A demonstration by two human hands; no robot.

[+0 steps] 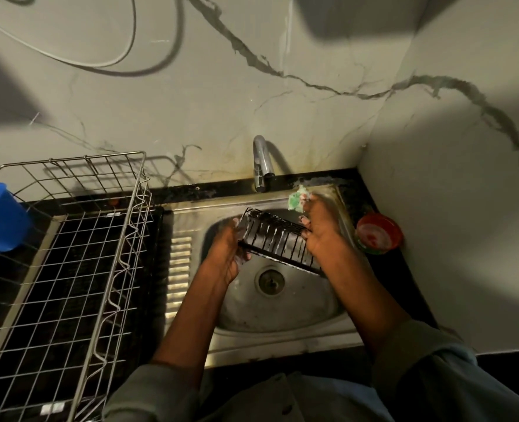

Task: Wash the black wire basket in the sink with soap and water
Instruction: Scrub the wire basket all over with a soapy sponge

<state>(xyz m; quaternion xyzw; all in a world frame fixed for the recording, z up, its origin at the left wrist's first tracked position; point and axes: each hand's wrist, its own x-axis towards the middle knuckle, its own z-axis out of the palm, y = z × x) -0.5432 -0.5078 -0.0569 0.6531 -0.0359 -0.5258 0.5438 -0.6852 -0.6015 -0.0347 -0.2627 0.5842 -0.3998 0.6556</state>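
- Black wire basket [278, 243] held above steel sink [191, 300] bowl, over the drain [271, 280], tilted, long axis running from bowl's rear-left down toward its right side. Suds visible on the wires.
- L hand [229, 252] grips basket's left end, fingers curled round the end frame; foam on fingers.
- R hand [320, 229] holds basket's right/upper part, thumb against the top rail; same hand pinches a green sponge [296, 201] at the fingertips, sponge soapy, sitting above sink's rear-right corner. Exact finger layout on sponge: cannot tell, blurred.
- Tap [261, 166] at sink's rear edge, centre; spout points down at the rear rim. No water stream discernible.
- Ribbed drainboard section on sink's left side.
- Steel wire dish rack [69, 254] on black countertop [410, 269], just left of sink, touching or near its left edge.
- Blue plastic cup [1, 217] hung at rack's rear-left corner.
- Red-and-green round container [378, 233] on countertop at right of sink, near the wall corner; contents pinkish, unclear.
- Grey sleeves on both forearms, pushed up toward the elbows.
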